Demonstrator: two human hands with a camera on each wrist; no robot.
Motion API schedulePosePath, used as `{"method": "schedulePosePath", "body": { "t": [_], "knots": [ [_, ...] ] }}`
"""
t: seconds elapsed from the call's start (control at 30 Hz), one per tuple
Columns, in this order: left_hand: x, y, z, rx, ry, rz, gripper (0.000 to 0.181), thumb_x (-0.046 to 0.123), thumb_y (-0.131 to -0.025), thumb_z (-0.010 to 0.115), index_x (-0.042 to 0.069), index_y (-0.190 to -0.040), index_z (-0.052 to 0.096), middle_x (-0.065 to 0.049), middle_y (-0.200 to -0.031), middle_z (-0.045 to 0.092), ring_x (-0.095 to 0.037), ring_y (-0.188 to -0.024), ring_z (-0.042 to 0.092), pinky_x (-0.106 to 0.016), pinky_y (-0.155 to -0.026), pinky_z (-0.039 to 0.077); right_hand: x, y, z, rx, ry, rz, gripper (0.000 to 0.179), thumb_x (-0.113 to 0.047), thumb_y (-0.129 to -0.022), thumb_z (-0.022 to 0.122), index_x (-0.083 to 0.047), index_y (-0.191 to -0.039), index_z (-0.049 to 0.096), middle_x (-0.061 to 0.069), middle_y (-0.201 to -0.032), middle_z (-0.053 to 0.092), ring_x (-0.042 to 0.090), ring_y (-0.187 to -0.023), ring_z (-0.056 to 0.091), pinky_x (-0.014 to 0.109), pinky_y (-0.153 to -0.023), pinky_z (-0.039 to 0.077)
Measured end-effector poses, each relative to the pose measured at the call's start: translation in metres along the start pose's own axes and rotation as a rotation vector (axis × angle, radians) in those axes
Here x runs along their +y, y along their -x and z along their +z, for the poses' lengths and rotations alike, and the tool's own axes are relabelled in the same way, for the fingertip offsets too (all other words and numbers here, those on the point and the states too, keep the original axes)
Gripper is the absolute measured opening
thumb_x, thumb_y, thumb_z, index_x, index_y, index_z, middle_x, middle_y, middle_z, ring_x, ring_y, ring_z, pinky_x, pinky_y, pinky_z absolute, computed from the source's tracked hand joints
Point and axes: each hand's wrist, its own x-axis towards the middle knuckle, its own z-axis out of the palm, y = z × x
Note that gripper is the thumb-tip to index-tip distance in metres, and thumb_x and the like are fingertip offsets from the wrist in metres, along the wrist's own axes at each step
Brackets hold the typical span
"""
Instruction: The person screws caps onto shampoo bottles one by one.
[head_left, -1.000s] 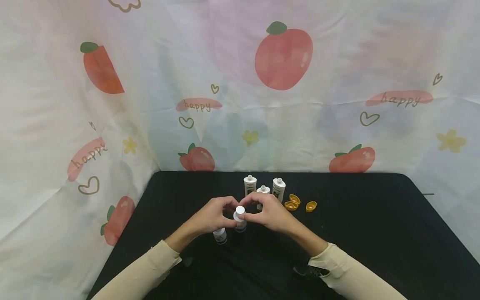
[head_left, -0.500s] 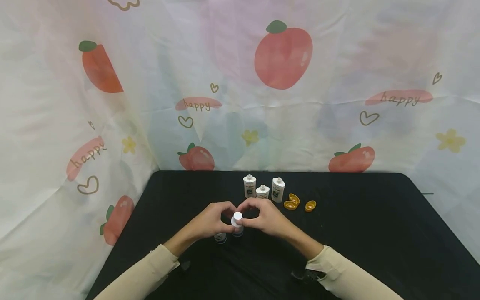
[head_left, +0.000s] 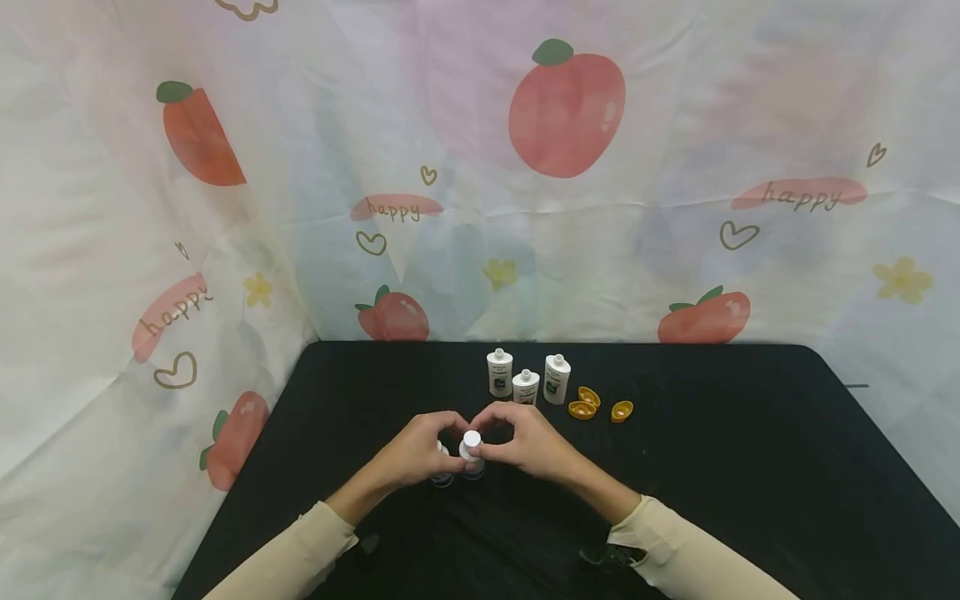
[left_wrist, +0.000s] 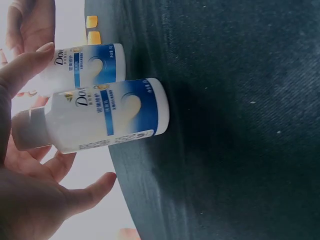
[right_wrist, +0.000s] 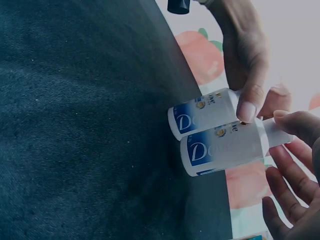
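Both hands meet at a small white Dove bottle (head_left: pixel 471 452) with a blue lower label and white cap, upright close to the black table. The right hand (head_left: pixel 528 443) pinches its cap between thumb and fingers. The left hand (head_left: pixel 420 450) grips its shoulder, the thumb in front and the index finger arched behind. A matching Dove bottle (left_wrist: pixel 110 115) stands beside it on the left, under the left hand, which partly hides it in the head view. In the right wrist view the gripped bottle (right_wrist: pixel 225 147) overlaps the other bottle (right_wrist: pixel 202 110).
Behind the hands stand three white bottles, at left (head_left: pixel 499 373), middle (head_left: pixel 526 387) and right (head_left: pixel 557 379). To their right lie three gold ingot-shaped pieces, one of them the single piece (head_left: pixel 622 412). A fruit-printed cloth (head_left: pixel 480 167) hangs behind the black table (head_left: pixel 712 450).
Both hands have moved slightly left and toward the person with the gripped bottle. It now stands closer to the matching bottle, and the three bottles behind show more fully.
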Motion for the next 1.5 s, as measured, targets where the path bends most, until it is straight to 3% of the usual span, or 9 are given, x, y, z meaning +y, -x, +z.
{"method": "schedulePosePath", "body": {
  "t": [0.27, 0.63, 0.97, 1.33, 1.5],
  "knots": [
    [-0.0022, 0.0027, 0.0035, 0.004, 0.003, -0.006, 0.031, 0.023, -0.079, 0.089, 0.019, -0.104, 0.071, 0.013, -0.098, 0.069, -0.008, -0.091, 0.061, -0.027, -0.081, 0.051, 0.0016, 0.0005, 0.0045, 0.005, 0.025, -0.002, 0.021, -0.023, -0.086, 0.083, -0.019, -0.105, 0.074, -0.011, -0.099, 0.072, 0.010, -0.099, 0.067, 0.046, -0.093, 0.053],
    [-0.0007, 0.0003, 0.0043, 0.006, -0.100, 0.022, 0.035, 0.024, -0.076, 0.091, 0.015, -0.105, 0.074, 0.010, -0.097, 0.072, -0.008, -0.091, 0.062, -0.030, -0.083, 0.051, 0.0035, 0.0014, 0.0060, 0.004, 0.044, 0.021, 0.021, -0.024, -0.086, 0.083, -0.020, -0.104, 0.074, -0.011, -0.099, 0.071, 0.011, -0.099, 0.066, 0.046, -0.093, 0.053],
    [0.0046, -0.0037, 0.0037, 0.015, -0.257, 0.017, 0.037, 0.033, -0.074, 0.091, 0.018, -0.104, 0.075, 0.011, -0.094, 0.073, -0.006, -0.089, 0.063, -0.037, -0.080, 0.048, 0.0020, 0.0032, 0.0038, 0.025, 0.079, -0.011, 0.020, -0.021, -0.086, 0.084, -0.019, -0.103, 0.074, -0.012, -0.098, 0.072, 0.008, -0.098, 0.065, 0.038, -0.091, 0.054],
    [0.0060, -0.0032, 0.0030, -0.014, -0.269, 0.018, 0.042, 0.037, -0.074, 0.091, 0.018, -0.108, 0.074, 0.011, -0.097, 0.073, -0.009, -0.092, 0.061, -0.045, -0.086, 0.046, 0.0029, 0.0036, 0.0031, 0.013, 0.076, 0.000, 0.021, -0.022, -0.085, 0.084, -0.019, -0.103, 0.073, -0.011, -0.098, 0.072, 0.012, -0.098, 0.067, 0.044, -0.091, 0.054],
    [0.0052, -0.0027, 0.0021, -0.045, -0.214, 0.012, 0.049, 0.046, -0.077, 0.088, 0.020, -0.115, 0.072, 0.012, -0.106, 0.071, -0.007, -0.099, 0.061, -0.043, -0.091, 0.048, 0.0001, 0.0066, -0.0009, -0.003, 0.080, 0.002, 0.024, -0.023, -0.085, 0.085, -0.017, -0.105, 0.073, -0.008, -0.101, 0.072, 0.019, -0.099, 0.069, 0.047, -0.091, 0.054]
  ]
}}
